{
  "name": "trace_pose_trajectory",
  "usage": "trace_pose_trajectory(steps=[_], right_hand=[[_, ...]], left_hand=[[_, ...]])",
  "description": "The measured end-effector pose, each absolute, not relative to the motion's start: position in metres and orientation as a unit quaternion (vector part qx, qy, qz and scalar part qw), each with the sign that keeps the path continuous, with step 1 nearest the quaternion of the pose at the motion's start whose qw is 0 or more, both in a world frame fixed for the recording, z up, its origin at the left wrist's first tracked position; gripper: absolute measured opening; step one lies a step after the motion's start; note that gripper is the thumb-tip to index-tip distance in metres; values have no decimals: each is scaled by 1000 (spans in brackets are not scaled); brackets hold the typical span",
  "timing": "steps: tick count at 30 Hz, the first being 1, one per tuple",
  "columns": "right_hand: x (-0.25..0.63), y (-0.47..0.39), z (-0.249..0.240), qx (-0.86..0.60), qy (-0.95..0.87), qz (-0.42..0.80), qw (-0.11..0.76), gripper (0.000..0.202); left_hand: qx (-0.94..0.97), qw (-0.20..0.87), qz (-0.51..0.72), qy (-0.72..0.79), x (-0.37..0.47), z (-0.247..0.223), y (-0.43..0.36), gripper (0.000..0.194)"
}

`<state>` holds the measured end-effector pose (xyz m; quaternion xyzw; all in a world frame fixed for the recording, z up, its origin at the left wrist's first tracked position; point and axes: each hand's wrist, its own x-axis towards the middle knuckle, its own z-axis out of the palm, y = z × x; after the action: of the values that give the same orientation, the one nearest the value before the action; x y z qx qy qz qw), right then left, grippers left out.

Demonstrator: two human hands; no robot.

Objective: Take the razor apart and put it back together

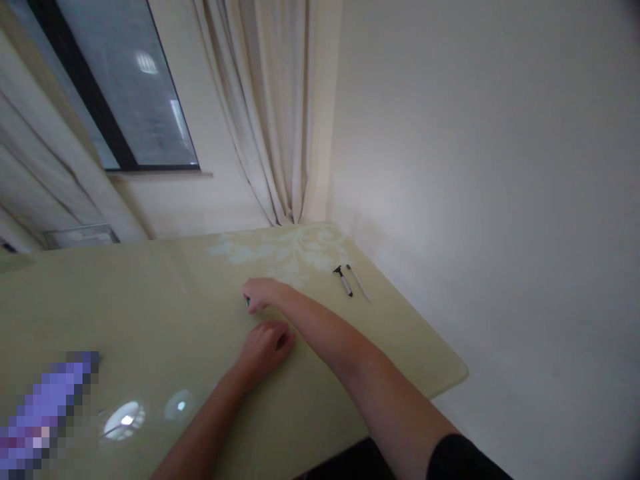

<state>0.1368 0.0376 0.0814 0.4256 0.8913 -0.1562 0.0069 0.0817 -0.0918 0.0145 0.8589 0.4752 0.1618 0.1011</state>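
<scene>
My right hand (261, 294) reaches across the table, its fingers curled closed. A small dark, greenish bit shows at its fingertips; what it belongs to is hidden in the grip. Just nearer to me, my left hand (267, 347) rests on the tabletop with fingers curled. Inside the curl is a dark spot, either a gap or a small thing; I cannot tell which. To the right of my right hand lie a razor (344, 283) with a black head and grey handle and, beside it, a white toothbrush (359, 283) with a dark head.
Pale yellow-green, glossy tabletop (165, 313) reaches a wall (475, 167) on the right and a curtain (270, 120) at the back. A blurred purple object (50, 413) lies at the left front. Ceiling light reflects off the near surface.
</scene>
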Motion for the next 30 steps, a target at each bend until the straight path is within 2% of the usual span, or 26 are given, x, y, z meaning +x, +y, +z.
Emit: trace_pose_trajectory(steps=[3,4,5,7,10,13,19,22,27,30], right_hand=[[167,35,79,405,903,-141,-36,46],[186,34,78,443,884,-129,-68,49],[209,31,77,512,846,-105,-106,43],[259,24,75,596,791,-65,-122,30],[323,7,69,687,716,-22,-119,27],[356,-8,61,729,676,-5,-110,27],[362,-15,50,759,643,-12,-95,28],[363,-10,49,767,632,-15,-107,28],[332,-11,51,723,664,-66,-180,26],[281,-16,48,652,712,-140,-219,25]], left_hand=[[854,88,169,484,63,17,-86,32],[849,71,169,495,54,19,-81,31],[840,52,172,512,43,20,-76,29],[790,19,200,579,22,19,-63,29],[719,15,199,666,0,14,-44,57],[706,56,179,683,-4,8,-32,64],[692,81,185,693,3,10,-29,45],[695,97,203,683,0,11,-27,44],[701,149,231,658,-15,13,-20,47],[675,124,213,695,-23,17,-23,46]])
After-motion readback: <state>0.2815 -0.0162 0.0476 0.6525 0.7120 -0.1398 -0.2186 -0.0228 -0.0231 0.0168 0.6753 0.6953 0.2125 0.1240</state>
